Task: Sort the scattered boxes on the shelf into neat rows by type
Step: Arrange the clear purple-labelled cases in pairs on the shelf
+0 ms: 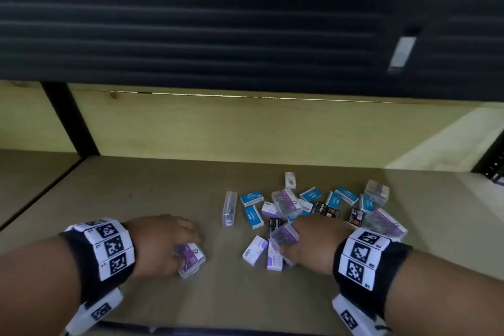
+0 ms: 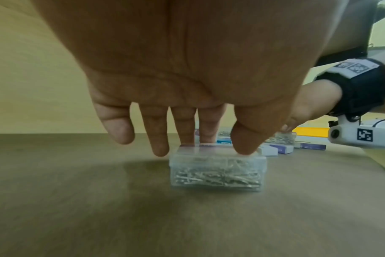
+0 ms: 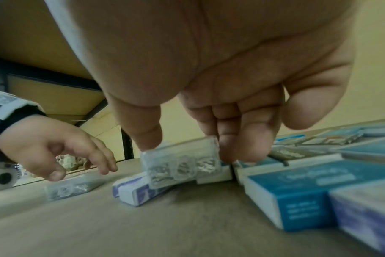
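While sorting begins: two clear cases are in hand.
Left case: clear paper-clip case (image 2: 218,171) sits on the shelf (image 1: 163,188), apart from the pile, left hand (image 1: 161,243) fingertips (image 2: 244,144) pinching its lid.
Right case: right hand (image 1: 313,243) pinches a second clear case (image 3: 182,161), tilted against purple-white boxes (image 1: 256,249).
Pile: blue boxes (image 1: 252,198) and black boxes (image 1: 326,210) lie jumbled.
Advice: lift the tilted case straight, then set it flush beside the left one, edges aligned.

Small boxes (image 1: 313,207) jumbled mid-shelf (image 1: 136,194), blue, purple, clear, blk
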